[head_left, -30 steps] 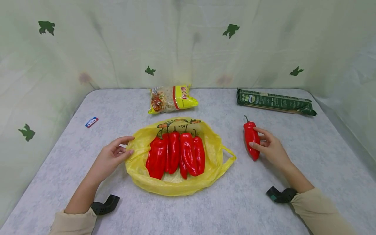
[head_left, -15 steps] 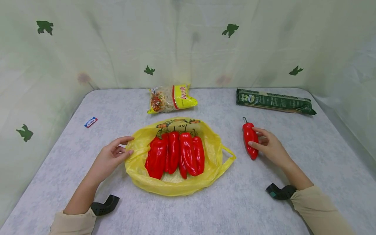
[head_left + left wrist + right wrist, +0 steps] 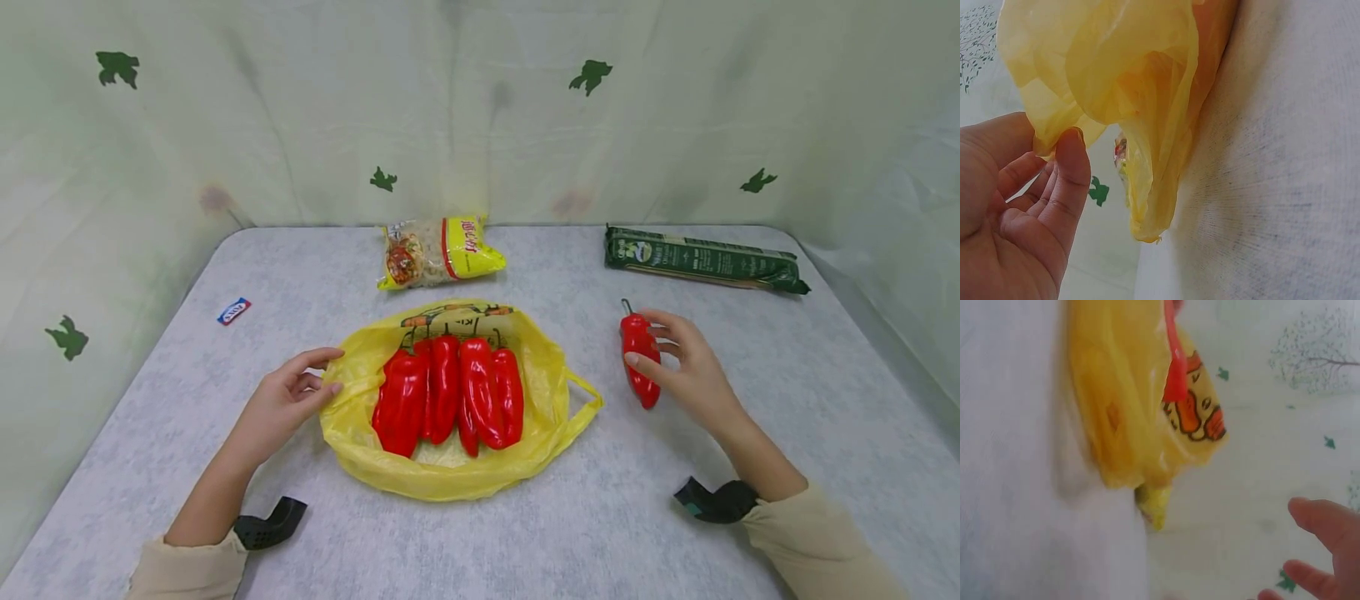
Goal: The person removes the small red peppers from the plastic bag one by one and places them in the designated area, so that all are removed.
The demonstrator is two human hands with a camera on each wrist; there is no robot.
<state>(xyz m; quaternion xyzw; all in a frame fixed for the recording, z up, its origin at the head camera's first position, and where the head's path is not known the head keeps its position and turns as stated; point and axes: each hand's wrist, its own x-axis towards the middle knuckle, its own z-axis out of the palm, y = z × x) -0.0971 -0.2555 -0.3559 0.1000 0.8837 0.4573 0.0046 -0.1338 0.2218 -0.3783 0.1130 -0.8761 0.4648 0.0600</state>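
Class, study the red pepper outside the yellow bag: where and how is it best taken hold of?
Probably across its mid-body, with the right hand from the right: the red pepper points its stem away from the person and tapers towards the near tip.

Far side of my table (image 3: 540, 542) I've got a yellow-and-clear food packet (image 3: 442, 252), plus a long green packet (image 3: 705, 260) to its right. Tiny red-and-blue wrapper (image 3: 234, 312) over on my left, pale curtain (image 3: 330, 108) with dark green shapes (image 3: 591, 77) behind.
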